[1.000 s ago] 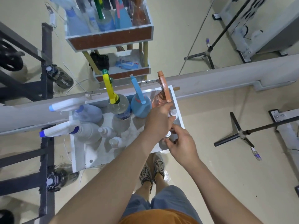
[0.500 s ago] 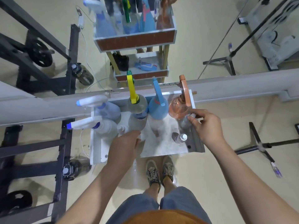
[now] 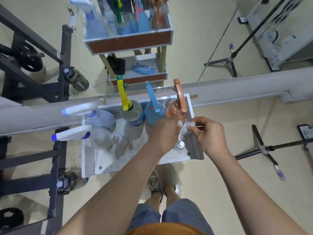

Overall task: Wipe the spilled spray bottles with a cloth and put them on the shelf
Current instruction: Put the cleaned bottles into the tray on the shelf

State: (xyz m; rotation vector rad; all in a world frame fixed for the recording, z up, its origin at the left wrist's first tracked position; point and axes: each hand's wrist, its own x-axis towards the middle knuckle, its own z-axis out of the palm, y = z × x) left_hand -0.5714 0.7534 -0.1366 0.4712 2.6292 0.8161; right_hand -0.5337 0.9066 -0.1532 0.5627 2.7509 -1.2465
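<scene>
**Both hands on a small clear bottle over the shelf's right end**

The person stands over a white shelf point(image 3: 88, 158) set against a mirror. Both hands meet above its right end, just in front of the orange spray bottle point(image 3: 176, 111). Between them is a small clear bottle point(image 3: 185, 131), raised off the shelf floor. The right hand point(image 3: 210, 134) pinches the bottle's top between thumb and forefinger, its other fingers curled in. The left hand point(image 3: 162, 133) shows its back to the camera, with its fingers curled round the bottle's side. How firmly it grips cannot be told.

A second small bottle with a white cap point(image 3: 180, 145) stands on the shelf just below the hands, near the right wall. Along the back wall, left of the orange one, stand a blue spray bottle point(image 3: 154, 112) and a yellow-trigger bottle point(image 3: 132, 112). At the left end are two white-trigger bottles point(image 3: 76, 110) with blue nozzles, and a clear pump bottle point(image 3: 118, 139) just beside them. No cloth can be made out in either hand.
</scene>
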